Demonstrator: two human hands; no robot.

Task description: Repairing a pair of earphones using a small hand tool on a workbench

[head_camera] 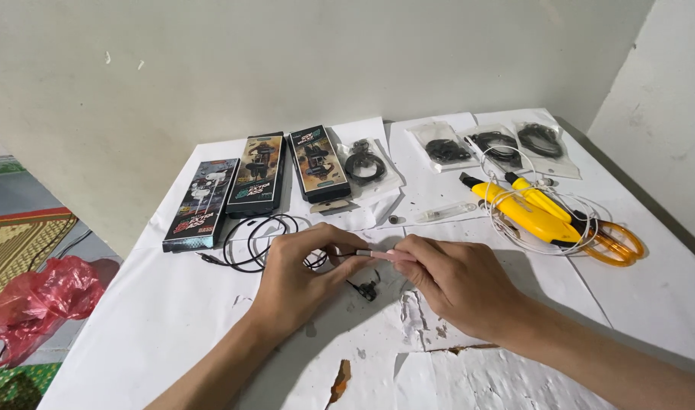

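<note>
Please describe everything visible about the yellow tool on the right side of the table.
The yellow tool looks like plastic, with a long body and a dark tip pointing toward the wall. It lies flat on the white table, right of both hands. A white cable loops loosely over it, and orange-handled scissors lie against its near end. Neither hand touches it.

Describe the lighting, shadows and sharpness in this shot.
Head view: soft, even light; the left hand and right hand cast faint shadows on the white table; mild glare on the clear bags; hands and table edges sharp, slight wide-angle bend.

Three boxes (258,186) lie left of the bagged cables (493,146), scissors (549,216) in front.
</note>
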